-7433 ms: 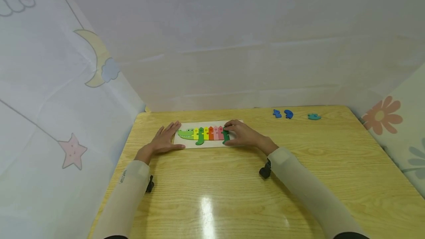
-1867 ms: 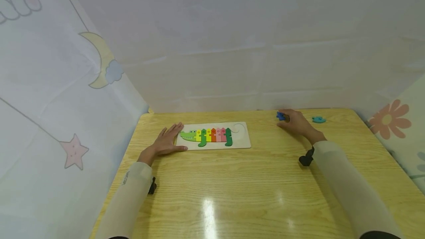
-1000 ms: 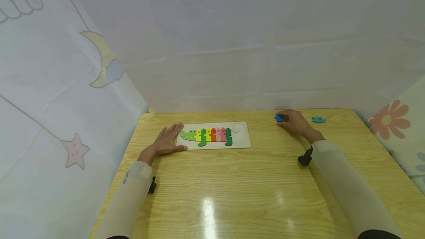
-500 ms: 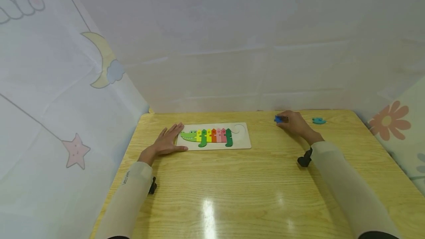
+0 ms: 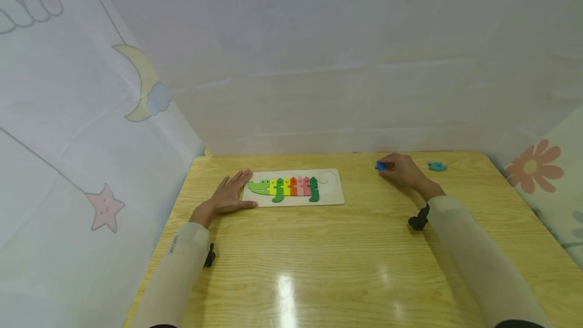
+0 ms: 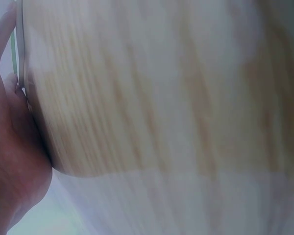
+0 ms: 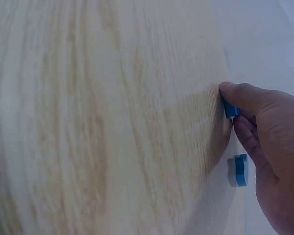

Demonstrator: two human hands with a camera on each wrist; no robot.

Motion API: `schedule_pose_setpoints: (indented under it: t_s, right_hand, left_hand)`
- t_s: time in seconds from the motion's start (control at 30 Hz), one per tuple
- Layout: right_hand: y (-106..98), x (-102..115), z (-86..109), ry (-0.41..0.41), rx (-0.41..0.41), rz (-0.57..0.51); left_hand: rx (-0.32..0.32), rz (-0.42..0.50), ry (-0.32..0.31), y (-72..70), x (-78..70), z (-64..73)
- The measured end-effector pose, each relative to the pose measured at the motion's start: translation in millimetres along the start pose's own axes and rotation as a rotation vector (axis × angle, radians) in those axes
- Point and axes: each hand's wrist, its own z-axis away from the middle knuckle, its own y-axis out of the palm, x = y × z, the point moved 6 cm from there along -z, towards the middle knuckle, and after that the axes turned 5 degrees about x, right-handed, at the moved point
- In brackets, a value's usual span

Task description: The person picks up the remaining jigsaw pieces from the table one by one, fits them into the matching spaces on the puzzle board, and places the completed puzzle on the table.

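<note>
A wooden crocodile puzzle board point(image 5: 334, 194) lies near the far edge of the table. Set in it are a green head point(image 5: 259, 187), yellow, orange and pink segments and two green leg pieces point(image 5: 314, 190); a curled tail outline shows at its right end. My left hand point(image 5: 226, 195) rests spread at the board's left end, thumb and fingers along its edges. Right of the board, my right hand point(image 5: 405, 170) pinches a blue puzzle piece point(image 5: 380, 166) between thumb and fingers. In the right wrist view this piece point(image 7: 230, 108) is right at the tabletop, partly covered by the thumb.
A teal puzzle piece point(image 5: 438, 166) lies to the right of my right hand. The right wrist view has a loose blue-looking piece point(image 7: 241, 170) beside the fingers. A pale printed sheet point(image 5: 291, 90) stands behind the wooden table point(image 5: 296, 247).
My right hand has left the dark green leg piece on the board and gone right to the blue piece. Lately it has drawn that piece slightly left and nearer. My left hand stays put.
</note>
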Motion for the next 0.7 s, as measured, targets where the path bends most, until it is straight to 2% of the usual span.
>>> schedule_pose_setpoints:
  t_s: [0.5,0.7]
  right_hand:
    - [2,7,3.7,-0.016,-0.018,0.019]
    - [1,16,7.0,-0.084,-0.047,0.049]
  left_hand:
    - [-0.002,-0.004,0.005,0.4,1.6,-0.8]
    - [-0.007,-0.018,0.007,0.6,2.9,-1.7]
